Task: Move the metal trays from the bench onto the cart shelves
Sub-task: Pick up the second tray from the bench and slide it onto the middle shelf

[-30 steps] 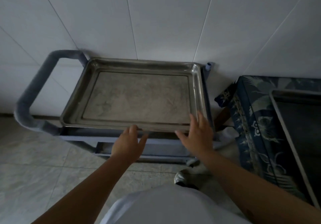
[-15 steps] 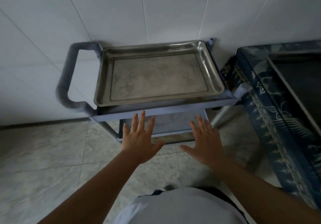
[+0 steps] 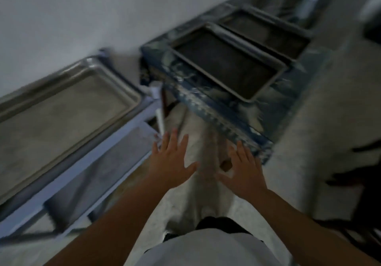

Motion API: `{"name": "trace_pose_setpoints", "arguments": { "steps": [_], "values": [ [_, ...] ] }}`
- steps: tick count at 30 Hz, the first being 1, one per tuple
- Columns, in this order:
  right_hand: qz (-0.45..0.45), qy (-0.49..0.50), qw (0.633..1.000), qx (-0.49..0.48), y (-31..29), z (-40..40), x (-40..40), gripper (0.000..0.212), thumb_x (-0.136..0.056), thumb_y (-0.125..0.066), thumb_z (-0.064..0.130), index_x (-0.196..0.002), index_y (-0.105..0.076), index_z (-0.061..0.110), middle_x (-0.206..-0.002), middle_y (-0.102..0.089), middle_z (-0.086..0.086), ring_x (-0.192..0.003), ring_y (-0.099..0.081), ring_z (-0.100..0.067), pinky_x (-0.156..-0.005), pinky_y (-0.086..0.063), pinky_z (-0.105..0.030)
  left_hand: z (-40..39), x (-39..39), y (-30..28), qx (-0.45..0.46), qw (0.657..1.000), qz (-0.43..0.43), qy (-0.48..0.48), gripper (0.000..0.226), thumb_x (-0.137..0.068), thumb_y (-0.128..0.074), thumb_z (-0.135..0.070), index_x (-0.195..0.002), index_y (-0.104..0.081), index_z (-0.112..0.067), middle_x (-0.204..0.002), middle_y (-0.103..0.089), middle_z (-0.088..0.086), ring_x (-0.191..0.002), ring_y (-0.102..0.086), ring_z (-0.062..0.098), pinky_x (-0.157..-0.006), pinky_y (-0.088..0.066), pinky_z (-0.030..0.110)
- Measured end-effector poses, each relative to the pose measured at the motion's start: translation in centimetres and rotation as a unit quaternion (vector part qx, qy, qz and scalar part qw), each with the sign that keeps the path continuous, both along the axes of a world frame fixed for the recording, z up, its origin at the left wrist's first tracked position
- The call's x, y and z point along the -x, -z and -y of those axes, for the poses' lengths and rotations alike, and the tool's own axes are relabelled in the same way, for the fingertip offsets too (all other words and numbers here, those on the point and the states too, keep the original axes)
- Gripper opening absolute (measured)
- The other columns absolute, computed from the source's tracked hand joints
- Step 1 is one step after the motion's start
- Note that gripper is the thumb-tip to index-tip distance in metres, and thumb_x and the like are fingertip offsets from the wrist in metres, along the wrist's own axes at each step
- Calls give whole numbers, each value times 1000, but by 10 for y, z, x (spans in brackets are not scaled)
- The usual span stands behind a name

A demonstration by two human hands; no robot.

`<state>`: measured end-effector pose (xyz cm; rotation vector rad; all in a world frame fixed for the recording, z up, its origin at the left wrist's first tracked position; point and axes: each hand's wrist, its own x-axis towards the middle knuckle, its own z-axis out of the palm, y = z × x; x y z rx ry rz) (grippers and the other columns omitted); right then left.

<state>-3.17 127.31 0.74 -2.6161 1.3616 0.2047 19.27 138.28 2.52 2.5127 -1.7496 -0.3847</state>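
Reaching, between loads: left hand [image 3: 172,160] and right hand [image 3: 244,171] spread, empty. One tray [image 3: 59,108] on cart [image 3: 86,160], left. Next tray [image 3: 224,61] on bench [image 3: 208,108], far right; needs two-handed rim grip.

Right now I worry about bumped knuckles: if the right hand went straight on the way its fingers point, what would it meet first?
Probably the near corner of the bench; the right hand has its fingertips just short of the patterned edge. The picture is blurred, so depth is uncertain.
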Motion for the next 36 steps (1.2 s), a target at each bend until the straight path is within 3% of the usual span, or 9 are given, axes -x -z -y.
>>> {"name": "trace_pose_setpoints", "arguments": {
  "steps": [7,13,20,28,31,36],
  "values": [
    [23,234,972,12,-4,3,162,107,-64,-10,97,-150,12,36,-154,29,5,-150,7,-24,-117,-5,-54,109,124,-19,23,974,6,223,93,-80,-21,-85,-152,12,-37,-166,15,4,-153,11,29,-118,-7,59],
    [38,338,940,2,-1,21,254,108,-62,-7,98,-150,9,38,-156,29,6,-148,14,-19,-117,-3,-54,178,223,-32,-11,943,48,330,97,-77,-14,-86,-157,1,-34,-167,15,7,-152,13,31,-120,-5,57],
    [35,359,933,-3,-10,82,339,108,-65,-10,95,-152,4,33,-159,25,3,-149,13,-21,-118,-1,-56,247,307,-24,-25,943,33,331,103,-71,-1,-89,-157,-3,-32,-168,9,7,-153,9,29,-120,-5,55],
    [26,365,930,-32,-3,153,390,105,-68,-17,92,-152,3,32,-162,20,-1,-149,12,-23,-117,1,-56,322,351,-16,-62,940,3,335,105,-71,-4,-89,-157,-8,-30,-168,9,7,-153,9,29,-121,-8,56],
    [26,363,931,-33,2,196,403,105,-68,-16,92,-151,1,32,-162,18,0,-150,10,-22,-117,-1,-56,370,367,-14,-79,937,6,339,107,-69,-4,-88,-157,-14,-29,-168,6,8,-153,8,29,-120,-8,58],
    [19,364,930,-41,12,292,423,103,-71,-29,88,-152,-2,31,-163,16,-1,-150,7,-23,-117,-3,-57,477,390,1,-97,932,2,349,105,-72,-8,-88,-158,-8,-28,-167,13,7,-152,14,27,-121,-3,57]
  ]
}}
